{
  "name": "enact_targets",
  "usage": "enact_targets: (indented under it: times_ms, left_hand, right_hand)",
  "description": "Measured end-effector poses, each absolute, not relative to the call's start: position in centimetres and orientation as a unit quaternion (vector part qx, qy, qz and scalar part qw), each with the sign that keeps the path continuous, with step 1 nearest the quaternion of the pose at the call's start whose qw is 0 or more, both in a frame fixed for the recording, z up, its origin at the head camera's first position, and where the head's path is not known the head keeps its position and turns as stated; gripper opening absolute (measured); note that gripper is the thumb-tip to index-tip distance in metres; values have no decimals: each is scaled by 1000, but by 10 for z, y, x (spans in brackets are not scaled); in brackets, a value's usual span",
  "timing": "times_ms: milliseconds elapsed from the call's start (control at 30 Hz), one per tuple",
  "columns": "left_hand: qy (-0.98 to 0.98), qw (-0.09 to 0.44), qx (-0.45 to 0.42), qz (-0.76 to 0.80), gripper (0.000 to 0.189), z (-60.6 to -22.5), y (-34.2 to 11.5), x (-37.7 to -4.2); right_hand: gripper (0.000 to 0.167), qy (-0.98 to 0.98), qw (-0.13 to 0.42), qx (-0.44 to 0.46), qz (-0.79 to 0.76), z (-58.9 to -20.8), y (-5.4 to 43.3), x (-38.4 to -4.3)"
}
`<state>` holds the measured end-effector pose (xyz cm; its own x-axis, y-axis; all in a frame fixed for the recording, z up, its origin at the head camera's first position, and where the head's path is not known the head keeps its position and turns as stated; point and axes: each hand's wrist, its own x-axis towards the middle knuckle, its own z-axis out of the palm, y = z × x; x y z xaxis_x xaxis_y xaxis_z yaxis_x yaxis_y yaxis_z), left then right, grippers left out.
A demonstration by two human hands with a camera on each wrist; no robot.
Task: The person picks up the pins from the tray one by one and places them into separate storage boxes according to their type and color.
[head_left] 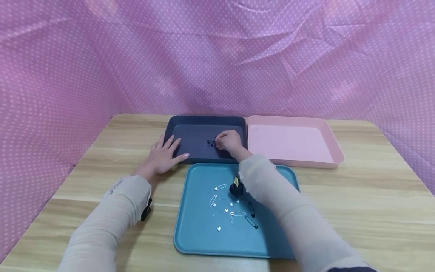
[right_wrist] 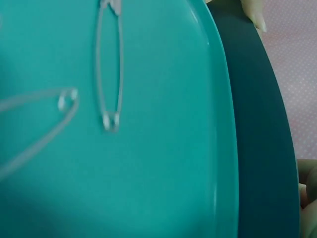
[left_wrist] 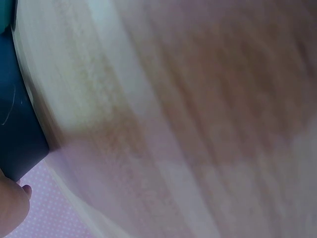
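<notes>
In the head view my left hand (head_left: pixel 162 156) lies with spread fingers over the near left corner of a dark navy tray (head_left: pixel 190 134). My right hand (head_left: pixel 229 141) reaches down into that tray, its fingers curled together at a small cluster of black safety pins (head_left: pixel 211 142). I cannot tell whether a pin is between those fingertips. Below the right forearm, a teal tray (head_left: pixel 200 241) carries several silver safety pins (head_left: pixel 239 215) and a few black ones. Up close in the right wrist view are two silver safety pins (right_wrist: pixel 120 64).
A pink tray (head_left: pixel 289 141) stands right of the navy tray. All three trays sit on a light wooden table (head_left: pixel 367 181), the teal one nearest me. Pink dotted cloth (head_left: pixel 204 56) hangs behind and at the sides. The right forearm crosses over the teal tray's right side.
</notes>
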<state>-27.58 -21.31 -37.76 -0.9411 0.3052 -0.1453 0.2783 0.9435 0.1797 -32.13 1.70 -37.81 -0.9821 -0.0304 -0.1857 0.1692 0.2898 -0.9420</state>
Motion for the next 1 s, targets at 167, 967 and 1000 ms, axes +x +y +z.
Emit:
enact_targets:
  times_ms: [167, 967, 1000]
  left_hand:
    - [983, 83, 147, 77, 85, -379, -214, -275]
    - [982, 86, 148, 80, 84, -378, -211, -276]
    - [982, 85, 149, 80, 84, -377, -211, -276]
  right_hand:
    - [16, 816, 81, 40, -571, -383, 7, -321]
    - [17, 793, 84, 56, -601, -384, 2, -323]
    - [17, 791, 85, 58, -603, -383, 3, -322]
